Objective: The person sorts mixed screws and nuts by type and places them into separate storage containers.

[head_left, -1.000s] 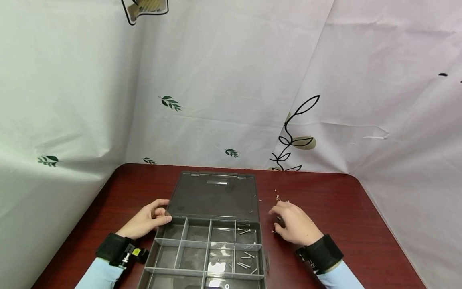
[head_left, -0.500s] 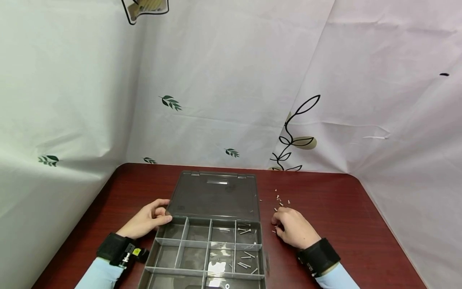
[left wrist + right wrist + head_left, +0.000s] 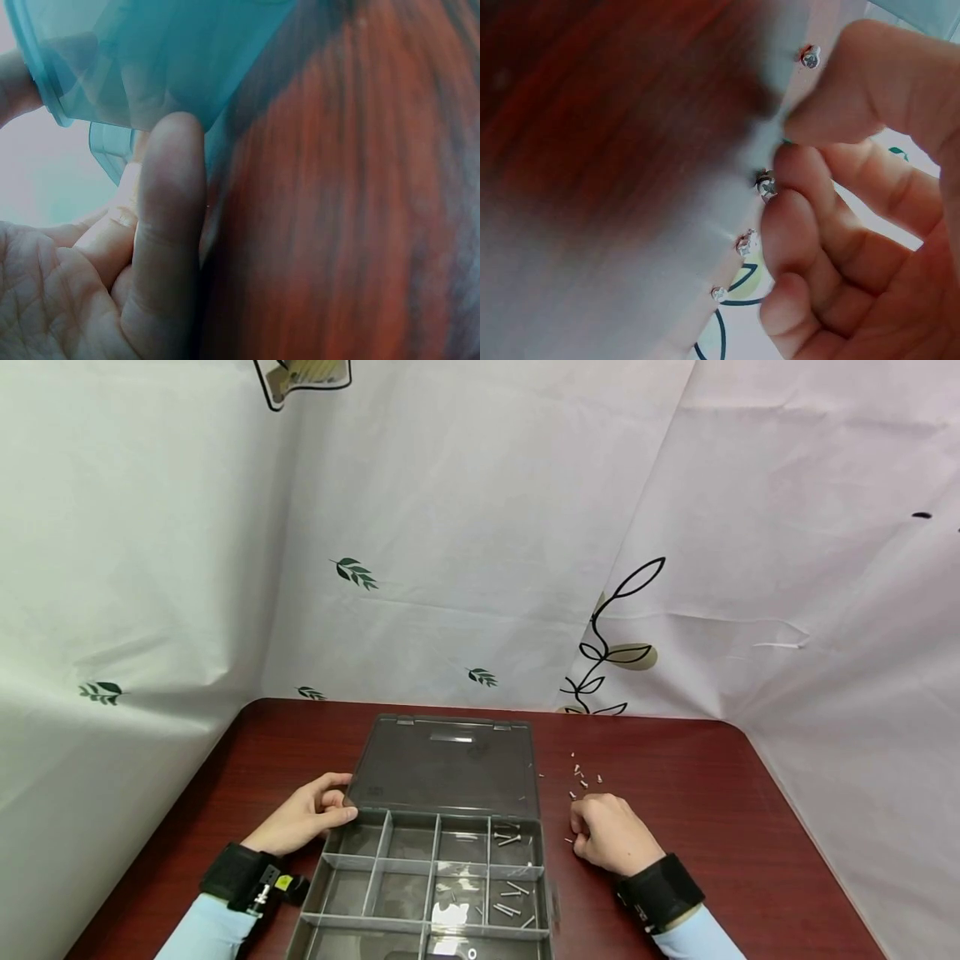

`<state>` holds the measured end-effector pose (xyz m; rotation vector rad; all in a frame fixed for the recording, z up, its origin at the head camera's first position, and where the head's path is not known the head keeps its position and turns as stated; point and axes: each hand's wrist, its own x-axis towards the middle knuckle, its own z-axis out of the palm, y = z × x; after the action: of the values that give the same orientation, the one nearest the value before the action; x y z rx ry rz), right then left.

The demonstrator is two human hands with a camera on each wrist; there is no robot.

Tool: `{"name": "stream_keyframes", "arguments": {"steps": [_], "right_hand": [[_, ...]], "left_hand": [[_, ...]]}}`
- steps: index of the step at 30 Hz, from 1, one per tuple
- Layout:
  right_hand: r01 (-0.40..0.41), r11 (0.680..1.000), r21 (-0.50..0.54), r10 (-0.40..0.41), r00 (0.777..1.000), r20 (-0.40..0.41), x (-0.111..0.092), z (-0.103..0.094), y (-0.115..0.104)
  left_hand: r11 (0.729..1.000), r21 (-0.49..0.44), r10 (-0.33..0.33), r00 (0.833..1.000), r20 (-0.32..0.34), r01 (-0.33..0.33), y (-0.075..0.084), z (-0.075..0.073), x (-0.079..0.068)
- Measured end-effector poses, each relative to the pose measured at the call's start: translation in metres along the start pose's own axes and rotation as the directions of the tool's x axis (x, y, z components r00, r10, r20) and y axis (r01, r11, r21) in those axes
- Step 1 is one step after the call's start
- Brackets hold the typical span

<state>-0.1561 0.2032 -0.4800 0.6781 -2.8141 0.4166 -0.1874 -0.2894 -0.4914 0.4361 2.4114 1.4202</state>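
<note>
A grey translucent compartment box [image 3: 435, 864] stands on the table with its lid [image 3: 450, 768] folded back flat. My left hand [image 3: 307, 814] grips its left edge where lid and tray meet; thumb [image 3: 172, 172] and fingers lie on either side of the plastic in the left wrist view. Right of the box, my right hand [image 3: 617, 837] is down at the table, thumb tip against the index fingertip on a small screw, mostly hidden by the fingers. Small loose screws [image 3: 584, 785] lie just beyond it; in the right wrist view a cross-head screw [image 3: 811, 56] shows near the thumb.
Longer screws [image 3: 507, 911] lie in the box's right-hand compartments, and a small ring [image 3: 472, 954] is near the front. One screw [image 3: 568, 841] rests between box and right hand. A white patterned curtain [image 3: 450, 543] hangs behind the dark red table [image 3: 697, 793].
My right hand has drawn back toward me and closed thumb to index, uncovering several small screws beyond it. The left hand and the box have stayed still.
</note>
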Motion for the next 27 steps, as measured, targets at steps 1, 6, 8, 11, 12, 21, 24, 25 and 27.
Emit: {"name": "stream_keyframes", "arguments": {"steps": [1,6,8,11,12,21,24,25,27], "right_hand": [[-0.003,1.000,0.002,0.003,1.000,-0.011,0.000,0.000,0.000],[0.051,0.995,0.087,-0.041,0.993,-0.107,0.002,-0.006,-0.014],[0.109,0.985,0.137,-0.088,0.984,-0.154,0.004,-0.011,-0.025],[0.207,0.961,0.183,-0.167,0.963,-0.212,0.008,-0.018,-0.047],[0.240,0.951,0.193,-0.195,0.955,-0.224,0.010,-0.020,-0.055],[0.420,0.867,0.268,-0.365,0.902,-0.231,0.021,-0.026,-0.111],[0.442,0.852,0.281,-0.390,0.893,-0.224,0.024,-0.025,-0.123],[0.448,0.847,0.285,-0.397,0.891,-0.220,0.025,-0.025,-0.127],[0.460,0.839,0.292,-0.416,0.887,-0.202,0.025,-0.024,-0.132]], "left_hand": [[1.000,-0.007,-0.006,1.000,-0.001,0.006,0.000,0.000,0.000],[1.000,-0.013,-0.016,1.000,0.002,0.016,0.000,0.000,0.001],[1.000,-0.008,-0.011,1.000,0.002,0.011,0.001,-0.001,0.001],[1.000,-0.016,-0.005,1.000,0.009,0.005,0.001,-0.002,0.001],[1.000,-0.021,-0.005,1.000,0.011,0.005,0.001,-0.002,0.001],[1.000,-0.026,0.000,1.000,0.017,0.001,-0.001,-0.001,0.000],[0.999,-0.037,0.005,1.000,0.018,-0.004,0.000,-0.001,0.000],[0.999,-0.043,0.006,1.000,0.021,-0.006,0.000,-0.001,0.000],[0.999,-0.045,0.009,1.000,0.024,-0.008,0.000,-0.001,0.000]]}}
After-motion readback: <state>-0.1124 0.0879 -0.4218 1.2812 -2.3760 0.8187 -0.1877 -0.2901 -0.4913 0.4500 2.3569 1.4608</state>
